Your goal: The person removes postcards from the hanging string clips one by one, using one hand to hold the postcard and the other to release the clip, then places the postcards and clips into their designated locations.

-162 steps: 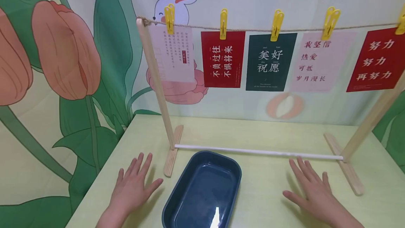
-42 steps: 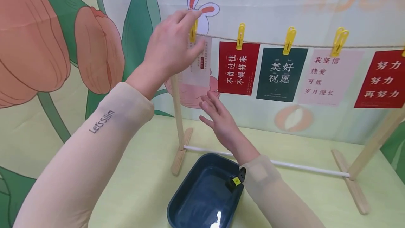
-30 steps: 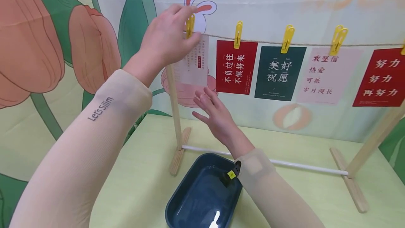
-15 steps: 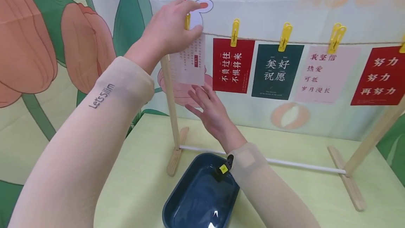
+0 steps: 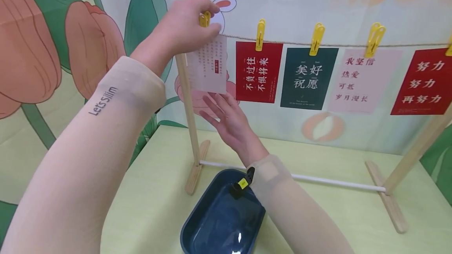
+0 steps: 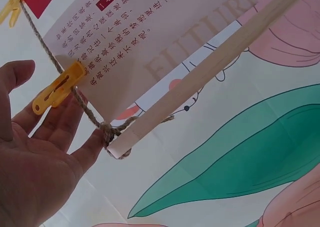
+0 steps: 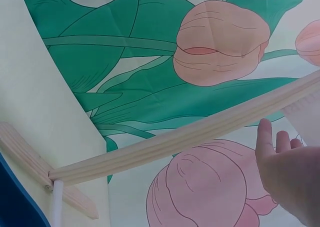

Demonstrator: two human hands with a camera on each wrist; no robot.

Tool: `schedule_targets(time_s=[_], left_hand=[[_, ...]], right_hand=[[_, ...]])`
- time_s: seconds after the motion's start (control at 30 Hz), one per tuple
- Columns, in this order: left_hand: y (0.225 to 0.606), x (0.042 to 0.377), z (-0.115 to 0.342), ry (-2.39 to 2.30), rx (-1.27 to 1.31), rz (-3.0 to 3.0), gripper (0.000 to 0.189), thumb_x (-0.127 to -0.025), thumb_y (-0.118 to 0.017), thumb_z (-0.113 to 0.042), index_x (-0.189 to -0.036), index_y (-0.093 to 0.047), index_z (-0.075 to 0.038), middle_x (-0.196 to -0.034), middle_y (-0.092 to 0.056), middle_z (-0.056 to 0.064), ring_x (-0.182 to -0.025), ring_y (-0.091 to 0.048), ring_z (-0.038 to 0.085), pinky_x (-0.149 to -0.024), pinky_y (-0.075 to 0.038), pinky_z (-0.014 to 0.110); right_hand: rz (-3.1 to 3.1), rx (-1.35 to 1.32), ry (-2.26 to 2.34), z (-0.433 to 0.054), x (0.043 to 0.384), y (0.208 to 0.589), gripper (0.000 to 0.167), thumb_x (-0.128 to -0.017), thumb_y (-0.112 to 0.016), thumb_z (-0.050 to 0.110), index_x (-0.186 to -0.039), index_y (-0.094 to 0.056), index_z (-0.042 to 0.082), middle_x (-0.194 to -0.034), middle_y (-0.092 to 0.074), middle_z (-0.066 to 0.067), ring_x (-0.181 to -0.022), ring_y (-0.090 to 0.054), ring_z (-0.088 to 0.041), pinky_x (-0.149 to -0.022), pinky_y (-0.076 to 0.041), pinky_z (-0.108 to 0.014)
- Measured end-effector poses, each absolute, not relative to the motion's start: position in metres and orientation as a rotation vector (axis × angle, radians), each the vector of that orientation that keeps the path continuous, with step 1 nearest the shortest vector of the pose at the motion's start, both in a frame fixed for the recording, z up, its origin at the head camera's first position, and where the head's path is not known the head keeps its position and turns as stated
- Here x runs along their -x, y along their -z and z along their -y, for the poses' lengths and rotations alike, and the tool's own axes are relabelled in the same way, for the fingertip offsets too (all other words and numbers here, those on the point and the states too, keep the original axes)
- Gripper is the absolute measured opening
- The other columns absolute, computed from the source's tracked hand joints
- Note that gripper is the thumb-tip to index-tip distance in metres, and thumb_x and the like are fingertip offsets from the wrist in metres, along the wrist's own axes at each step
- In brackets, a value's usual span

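My left hand (image 5: 185, 26) is raised at the leftmost yellow clothespin (image 5: 205, 19), which hangs on a twine line. In the left wrist view, the thumb stands apart from that clothespin (image 6: 58, 87), while the other fingers reach behind it and the twine. The clothespin holds a pale pink card (image 5: 208, 68) with small printed writing against the line. Just under the card's lower edge, my right hand (image 5: 234, 124) is held palm up with fingers extended. Its fingertips are at or very near the card; contact cannot be told. The right wrist view shows this hand (image 7: 292, 174) beside the wooden post.
A wooden post (image 5: 188, 109) and white crossbar (image 5: 335, 181) form the rack on the table. A blue tray (image 5: 219, 207) sits below my right forearm. Along the twine hang a red card (image 5: 259, 73), a dark green card (image 5: 308, 79) and others, each clipped in yellow.
Both hands have risen from over the table, beside the tray, to the leftmost clothespin and card. Over the last second, the right hand moved up and left toward the card's lower edge.
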State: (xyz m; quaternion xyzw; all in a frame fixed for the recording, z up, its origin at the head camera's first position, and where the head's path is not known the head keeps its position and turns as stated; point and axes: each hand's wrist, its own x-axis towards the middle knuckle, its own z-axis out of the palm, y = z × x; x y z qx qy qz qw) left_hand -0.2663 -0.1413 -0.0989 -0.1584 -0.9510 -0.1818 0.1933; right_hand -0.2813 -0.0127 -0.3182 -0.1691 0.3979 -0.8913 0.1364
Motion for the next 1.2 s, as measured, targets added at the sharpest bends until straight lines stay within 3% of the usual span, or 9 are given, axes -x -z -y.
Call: schedule_targets(time_s=[0.53, 0.87, 1.2], left_hand=[[0.084, 0.263, 0.153, 0.565, 0.501, 2.706, 0.048, -0.109, -0.055, -0.023, -0.156, -0.056, -0.015, -0.154, -0.056, 0.011, -0.127, -0.056, 0.029, -0.108, -0.054, 0.043], [0.083, 0.264, 0.159, 0.664, 0.505, 2.727, 0.049, -0.108, -0.062, -0.024, -0.157, -0.056, -0.015, -0.154, -0.057, 0.009, -0.132, -0.057, 0.029, -0.111, -0.052, 0.041], [0.093, 0.265, 0.161, 0.772, 0.461, 2.652, 0.047, -0.107, -0.067, -0.026, -0.153, -0.060, -0.020, -0.150, -0.062, 0.002, -0.126, -0.061, 0.021, -0.107, -0.054, 0.033]], right_hand=[[-1.188, 0.449, 2.602, 0.013, 0.279, 0.316, 0.043, -0.112, -0.058, 0.025, -0.154, -0.055, 0.024, -0.150, -0.062, -0.004, -0.148, -0.052, -0.029, -0.114, -0.049, -0.042], [-1.230, 0.407, 2.610, 0.009, 0.279, 0.320, 0.041, -0.111, -0.060, 0.026, -0.151, -0.059, 0.021, -0.147, -0.066, -0.006, -0.133, -0.066, -0.021, -0.111, -0.052, -0.038], [-1.270, 0.451, 2.600, 0.005, 0.279, 0.322, 0.042, -0.111, -0.059, 0.026, -0.153, -0.059, 0.019, -0.148, -0.065, -0.009, -0.135, -0.064, -0.025, -0.110, -0.052, -0.037]])
